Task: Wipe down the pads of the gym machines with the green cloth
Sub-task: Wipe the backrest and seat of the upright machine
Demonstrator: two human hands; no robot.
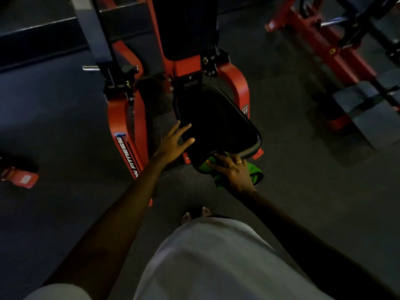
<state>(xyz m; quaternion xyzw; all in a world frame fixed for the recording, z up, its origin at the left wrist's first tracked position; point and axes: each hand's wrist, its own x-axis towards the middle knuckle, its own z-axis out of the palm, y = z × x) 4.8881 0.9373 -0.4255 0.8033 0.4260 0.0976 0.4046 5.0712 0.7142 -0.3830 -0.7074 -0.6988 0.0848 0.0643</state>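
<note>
In the head view, a gym machine with a red frame stands on the dark floor. Its black seat pad is in the middle of the picture, and the black back pad rises behind it.

The green cloth is at the near edge of the seat pad, bunched under the right hand. Part of the cloth shows on the left of this hand and a larger part on the right, hanging a little under the edge of the pad. The right hand lies on the cloth with fingers nearly straight and presses it against the pad's front edge; it does not curl round it. One finger carries a ring.

The left hand is open, with the fingers spread, at the left side of the seat pad. Its fingertips reach over the pad's edge, but I cannot tell if they touch it.

White lettering runs along the left leg of the frame. A second red machine stands at the upper right, well apart. Near the bottom are a light garment and the person's bare feet on the floor.
</note>
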